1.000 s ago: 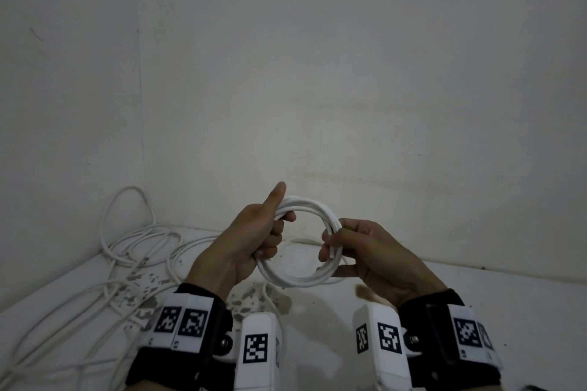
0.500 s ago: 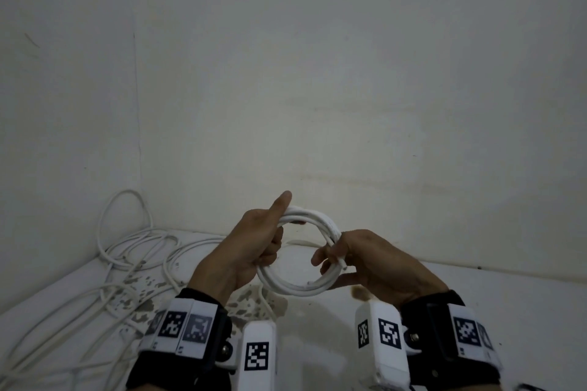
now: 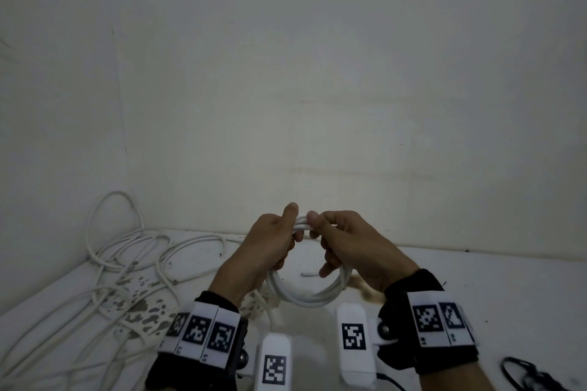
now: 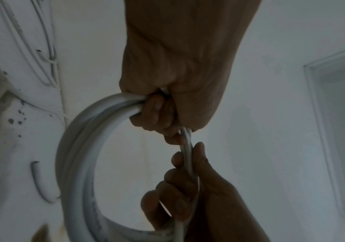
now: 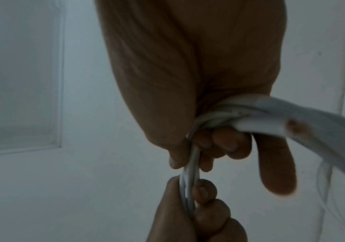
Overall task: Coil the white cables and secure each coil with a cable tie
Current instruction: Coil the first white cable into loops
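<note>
Both hands hold a round coil of white cable (image 3: 305, 297) up in front of the wall. My left hand (image 3: 276, 238) grips the coil's top left, fingers curled round the strands (image 4: 97, 124). My right hand (image 3: 336, 235) grips the top right, thumb almost touching the left thumb; its little finger sticks out straight (image 5: 277, 167). The wrist views show the two hands meeting on the same bundle of strands (image 5: 190, 180). A short white piece (image 3: 307, 273), possibly a cable tie, lies on the table seen through the coil.
A loose tangle of white cables (image 3: 120, 263) lies on the white table (image 3: 476, 295) at the left, near the wall corner. A black cable (image 3: 524, 374) sits at the bottom right edge. Stained patches (image 3: 143, 311) mark the table.
My right hand has slid up the coil's right side to the top, meeting the left thumb. The coil now hangs below both hands.
</note>
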Tool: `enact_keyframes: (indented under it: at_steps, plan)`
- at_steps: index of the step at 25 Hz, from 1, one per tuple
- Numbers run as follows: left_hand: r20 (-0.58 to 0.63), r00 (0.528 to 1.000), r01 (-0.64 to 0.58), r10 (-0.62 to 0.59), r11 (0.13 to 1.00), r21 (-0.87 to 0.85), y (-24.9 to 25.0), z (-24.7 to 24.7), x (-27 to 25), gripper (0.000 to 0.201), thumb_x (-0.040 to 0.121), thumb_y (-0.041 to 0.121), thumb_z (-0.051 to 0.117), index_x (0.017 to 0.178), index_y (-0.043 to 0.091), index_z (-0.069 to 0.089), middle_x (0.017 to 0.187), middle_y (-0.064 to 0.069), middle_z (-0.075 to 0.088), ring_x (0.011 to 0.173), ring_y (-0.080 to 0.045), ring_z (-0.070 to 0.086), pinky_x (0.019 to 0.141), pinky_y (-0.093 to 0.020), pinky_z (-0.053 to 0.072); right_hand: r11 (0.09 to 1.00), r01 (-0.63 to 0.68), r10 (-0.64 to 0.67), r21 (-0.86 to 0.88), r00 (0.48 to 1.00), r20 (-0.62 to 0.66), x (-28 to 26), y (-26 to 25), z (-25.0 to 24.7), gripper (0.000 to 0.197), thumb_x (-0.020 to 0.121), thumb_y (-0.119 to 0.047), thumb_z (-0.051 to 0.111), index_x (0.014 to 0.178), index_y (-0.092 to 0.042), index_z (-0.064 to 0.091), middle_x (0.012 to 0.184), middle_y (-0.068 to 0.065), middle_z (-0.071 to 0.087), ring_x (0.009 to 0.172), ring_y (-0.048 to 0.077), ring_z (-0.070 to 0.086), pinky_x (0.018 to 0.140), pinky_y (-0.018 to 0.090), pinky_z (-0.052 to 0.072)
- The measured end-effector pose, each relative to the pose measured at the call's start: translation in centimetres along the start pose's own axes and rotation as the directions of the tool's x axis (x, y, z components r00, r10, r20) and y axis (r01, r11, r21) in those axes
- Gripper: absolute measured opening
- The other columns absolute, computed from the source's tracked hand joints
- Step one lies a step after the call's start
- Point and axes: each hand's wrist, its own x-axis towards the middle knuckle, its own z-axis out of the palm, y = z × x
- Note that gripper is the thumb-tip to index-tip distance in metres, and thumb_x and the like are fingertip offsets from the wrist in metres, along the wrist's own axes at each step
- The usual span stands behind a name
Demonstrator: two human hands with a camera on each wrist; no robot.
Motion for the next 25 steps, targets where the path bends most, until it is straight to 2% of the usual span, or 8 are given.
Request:
enact_keyframes:
  at_steps: [4,7,10,12,14,16,20,25]
  plan:
    - [-0.112,0.983,-0.127,0.147,0.978,0.163,-0.4,1.3,-0.1,0.062,0.101,0.050,0.038,0.055,0.014,0.060,0.038,0.009,0.043,0.031,-0.003,0.035,0.047,-0.024,0.029,0.991,-0.106,0.098,0.084,0.991,0.095,-0.9,0.3,-0.7,0.046,0.102,-0.042,0.050,0.071,-0.008,0.051,0.055,0.001,0.033,0.040,0.013,0.038,0.073,0.054,0.060]
    - [-0.114,0.971,-0.189,0.209,0.968,0.164,-0.1,2.5,-0.4,0.063,0.098,0.054,0.041,0.055,0.015,0.063,0.034,0.010,0.045,0.030,-0.001,0.038,0.048,-0.025,0.030,0.987,-0.131,0.119,0.091,0.985,0.127,-2.0,0.3,-2.0,0.048,0.102,-0.042,0.049,0.067,-0.010,0.048,0.052,-0.001,0.030,0.040,0.012,0.030,0.077,0.055,0.059]
    - [-0.039,0.980,-0.193,0.197,0.977,0.095,0.0,3.9,-1.0,0.063,0.095,0.059,0.044,0.065,0.011,0.072,0.041,0.006,0.040,0.033,-0.005,0.033,0.043,-0.022,0.029,0.991,-0.127,0.120,0.049,0.985,0.122,-3.6,0.3,-3.6,0.046,0.100,-0.043,0.052,0.080,-0.002,0.056,0.051,-0.001,0.036,0.042,0.013,0.035,0.080,0.053,0.059]
    - [0.059,0.987,-0.150,0.147,0.988,0.042,-0.2,5.2,-1.5,0.063,0.096,0.058,0.044,0.068,0.010,0.073,0.044,0.002,0.037,0.037,-0.010,0.030,0.041,-0.021,0.026,0.989,-0.146,0.147,-0.019,0.984,0.104,-4.9,0.6,-5.3,0.048,0.099,-0.046,0.053,0.091,0.001,0.062,0.053,0.003,0.052,0.047,0.019,0.052,0.077,0.048,0.057]
    - [0.127,0.987,-0.099,0.097,0.995,0.014,-0.5,6.8,-2.0,0.060,0.099,0.052,0.043,0.069,0.007,0.070,0.044,0.002,0.035,0.039,-0.012,0.027,0.042,-0.023,0.024,0.976,-0.182,0.195,-0.119,0.975,0.109,-6.5,1.0,-7.4,0.052,0.099,-0.050,0.050,0.106,-0.002,0.067,0.073,0.011,0.071,0.068,0.023,0.069,0.078,0.041,0.056]
    - [0.165,0.985,-0.061,0.057,0.998,0.024,-0.8,8.6,-2.3,0.056,0.100,0.046,0.042,0.066,0.008,0.066,0.046,0.001,0.033,0.041,-0.013,0.026,0.043,-0.023,0.023,0.951,-0.235,0.253,-0.200,0.965,0.067,-8.1,1.5,-9.7,0.052,0.098,-0.055,0.047,0.113,-0.010,0.068,0.091,0.011,0.075,0.082,0.020,0.070,0.085,0.039,0.058]
    - [0.206,0.977,0.055,-0.056,0.998,0.014,-1.0,12.2,-2.6,0.050,0.101,0.042,0.042,0.068,0.008,0.058,0.048,0.001,0.033,0.041,-0.013,0.025,0.042,-0.021,0.023,0.820,-0.353,0.324,-0.450,0.935,-0.144,-10.6,2.0,-14.7,0.048,0.098,-0.057,0.045,0.108,-0.016,0.067,0.097,0.005,0.073,0.082,0.017,0.066,0.077,0.033,0.055]
    - [0.278,0.952,0.149,-0.126,0.987,-0.063,-0.4,16.4,-3.5,0.046,0.102,0.042,0.039,0.075,0.008,0.054,0.045,0.006,0.031,0.041,-0.010,0.023,0.041,-0.022,0.021,0.513,-0.436,0.511,-0.740,0.847,-0.145,-14.3,3.4,-18.5,0.043,0.102,-0.046,0.043,0.105,-0.012,0.069,0.085,0.001,0.072,0.071,0.018,0.068,0.068,0.030,0.056]
